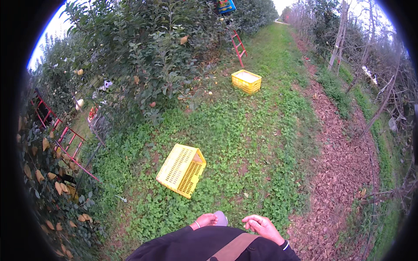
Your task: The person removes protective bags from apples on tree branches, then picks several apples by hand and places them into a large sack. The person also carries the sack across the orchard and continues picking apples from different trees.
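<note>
My left hand [206,220] hangs low in front of my dark jacket, its fingers loosely bent with nothing seen in them. Behind it shows the toe of a grey shoe [221,218]. To the right, my right hand [263,226] is held with fingers half curled and slightly apart, also bare of any object. Neither hand touches anything in view. Ahead and to the left of my hands, a yellow plastic crate [181,169] lies tipped on its side on low green plants, with slotted walls and a pale inside corner.
Farther ahead stands an upright yellow crate [246,85] with a pale lining, near a red ladder [239,49]. Leafy fruit trees [156,58] line the left, with more red ladder frames [70,140]. A strip of dry leaves [336,169] and leaning posts [338,36] border the right.
</note>
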Tool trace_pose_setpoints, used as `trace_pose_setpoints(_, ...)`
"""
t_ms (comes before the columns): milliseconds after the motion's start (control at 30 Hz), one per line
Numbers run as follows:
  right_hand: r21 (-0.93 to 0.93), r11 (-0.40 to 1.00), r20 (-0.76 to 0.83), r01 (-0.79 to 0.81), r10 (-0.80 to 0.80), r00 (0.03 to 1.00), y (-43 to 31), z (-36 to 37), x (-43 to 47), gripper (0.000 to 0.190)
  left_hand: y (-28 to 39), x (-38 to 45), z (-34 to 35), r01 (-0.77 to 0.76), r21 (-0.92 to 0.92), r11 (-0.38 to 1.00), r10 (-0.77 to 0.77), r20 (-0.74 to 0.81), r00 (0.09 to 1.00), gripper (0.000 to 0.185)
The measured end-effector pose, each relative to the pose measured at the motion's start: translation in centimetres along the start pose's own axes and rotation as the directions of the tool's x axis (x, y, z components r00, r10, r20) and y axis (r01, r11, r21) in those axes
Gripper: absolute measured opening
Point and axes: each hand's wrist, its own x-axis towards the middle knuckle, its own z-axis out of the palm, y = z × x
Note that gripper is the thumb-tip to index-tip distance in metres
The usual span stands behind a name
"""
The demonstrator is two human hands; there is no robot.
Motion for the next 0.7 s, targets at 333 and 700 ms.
trace_pose_setpoints(333,0.334,0.911,-0.061,-0.242,0.278,0.959,4.1,-16.4,14.2,0.025,17.7,16.8,3.8,-0.028,-0.105,0.994,0.024,-0.042,0.999,0.012)
trace_pose_setpoints(700,0.402,0.87,0.028,-0.287,0.302,0.953,-3.7,-30.6,37.4,0.024,38.0,31.5,3.2,-0.251,-0.242,0.937,0.215,-0.169,0.962,0.011)
